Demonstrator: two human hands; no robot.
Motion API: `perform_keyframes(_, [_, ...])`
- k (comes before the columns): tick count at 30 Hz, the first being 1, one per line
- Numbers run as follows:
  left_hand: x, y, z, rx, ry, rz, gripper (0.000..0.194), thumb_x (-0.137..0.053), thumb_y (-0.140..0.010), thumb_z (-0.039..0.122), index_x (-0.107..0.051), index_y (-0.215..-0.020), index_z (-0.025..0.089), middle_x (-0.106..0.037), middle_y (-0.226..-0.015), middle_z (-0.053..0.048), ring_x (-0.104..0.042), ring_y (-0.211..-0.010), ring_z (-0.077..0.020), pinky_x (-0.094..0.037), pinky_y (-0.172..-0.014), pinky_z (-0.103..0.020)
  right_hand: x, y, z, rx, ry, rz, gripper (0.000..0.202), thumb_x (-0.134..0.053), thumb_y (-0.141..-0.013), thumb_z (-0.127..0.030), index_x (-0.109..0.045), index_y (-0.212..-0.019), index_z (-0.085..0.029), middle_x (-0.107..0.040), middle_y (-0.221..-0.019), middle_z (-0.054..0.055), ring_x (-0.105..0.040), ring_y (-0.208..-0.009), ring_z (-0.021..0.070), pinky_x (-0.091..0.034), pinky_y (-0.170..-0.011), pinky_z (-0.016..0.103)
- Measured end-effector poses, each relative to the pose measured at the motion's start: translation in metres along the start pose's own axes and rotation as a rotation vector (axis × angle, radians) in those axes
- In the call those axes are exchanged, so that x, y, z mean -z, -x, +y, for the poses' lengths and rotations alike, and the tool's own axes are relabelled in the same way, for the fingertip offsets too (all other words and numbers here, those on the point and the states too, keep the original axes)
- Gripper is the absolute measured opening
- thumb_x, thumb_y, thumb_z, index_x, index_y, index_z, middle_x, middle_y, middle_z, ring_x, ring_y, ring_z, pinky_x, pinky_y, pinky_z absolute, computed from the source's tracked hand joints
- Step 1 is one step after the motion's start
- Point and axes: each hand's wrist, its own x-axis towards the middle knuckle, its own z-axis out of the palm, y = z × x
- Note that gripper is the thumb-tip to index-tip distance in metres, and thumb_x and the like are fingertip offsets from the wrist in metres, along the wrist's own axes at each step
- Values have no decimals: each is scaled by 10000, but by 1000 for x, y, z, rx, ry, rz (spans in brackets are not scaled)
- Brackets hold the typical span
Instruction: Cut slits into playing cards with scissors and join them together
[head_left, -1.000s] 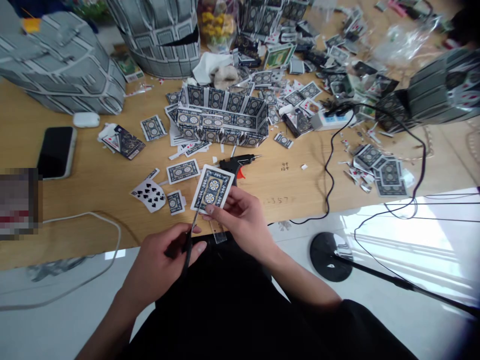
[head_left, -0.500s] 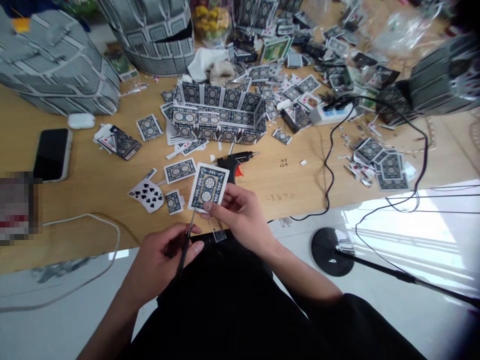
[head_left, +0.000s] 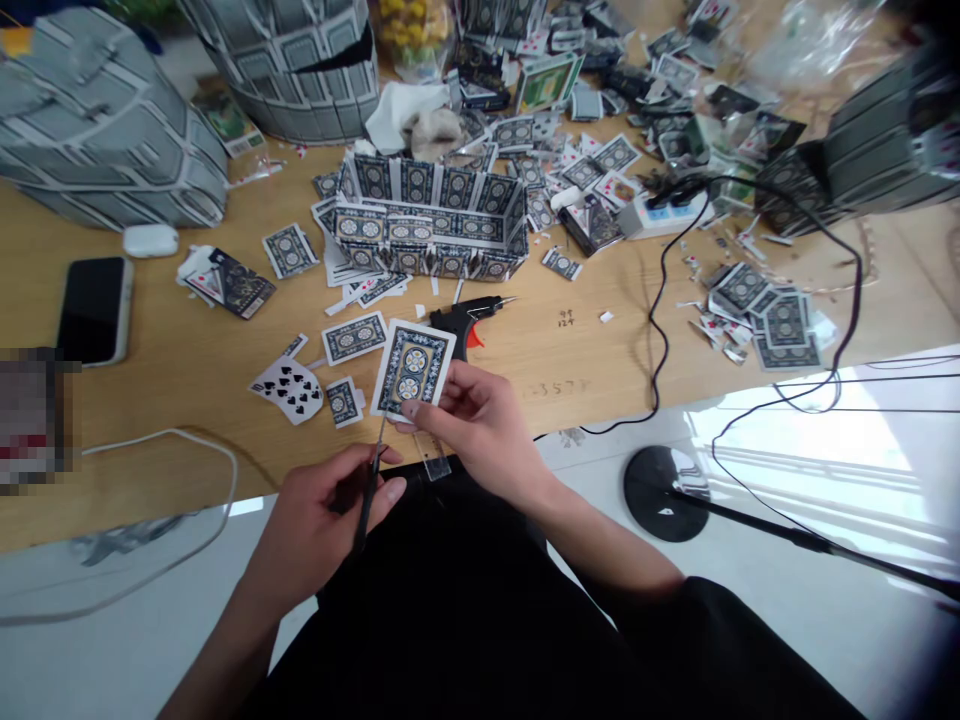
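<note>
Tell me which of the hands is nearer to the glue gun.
Right. The right hand, holding a card, is just below the glue gun in view; the left hand, holding scissors, is farther off, lower and leftward.

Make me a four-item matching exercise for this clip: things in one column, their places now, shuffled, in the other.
1. Slim, dark-handled metal tool
2. Black plastic glue gun with a red trigger
3. Rectangular blue-and-gold playing card, white-bordered, at the tool's tip
4. Flat, black-screened phone

A. On the table, near a small white rounded case
B. In the right hand
C. In the left hand
D. Near an open box built of patterned cards

Pairs: 1-C, 2-D, 3-B, 4-A
</note>
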Motion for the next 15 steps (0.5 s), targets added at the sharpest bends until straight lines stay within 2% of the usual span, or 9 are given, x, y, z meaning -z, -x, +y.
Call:
perform_keyframes(4, [2,-1,-6,-28,-38,-14,306,-787,-891,445,-822,-1080,207,-775,-802,-19,-672,-657,-151,-552,-633,-244,1,0,0,-4,-7,-7,328,-995,-734,-364,-762,-910,-213,-800,-873,7,-793,-860,207,-704,-958,463])
perform_keyframes(10, [-3,1,4,42,14,16,298,-778,-882,454,-820,-1058,218,-743,-754,13,-657,-649,-140,-531,-648,-240,1,-2,1,-1,-8,-6,342,-998,-730,-379,-761,-921,-223,-809,-908,9,-792,-906,216,-709,-956,454])
perform_keyframes(13, [-4,1,6,12,-47,33,286,-756,-894,451,-818,-1057,225,-738,-750,21,-640,-637,-137,-522,-644,-244,1,-3,0,-6,-10,-23,361,-994,-738,-377,-763,-967,-219,-821,-949,16,-798,-931,219,-706,-961,450])
perform_keyframes(15, [-4,0,4,-55,-158,83,270,-751,-907,434,-821,-1064,226,-723,-724,28,-614,-608,-131,-516,-645,-250,2,-4,0,-7,-6,-39,389,-998,-733,-370,-767,-1004,-214,-833,-977,26,-805,-952,225,-696,-983,455])
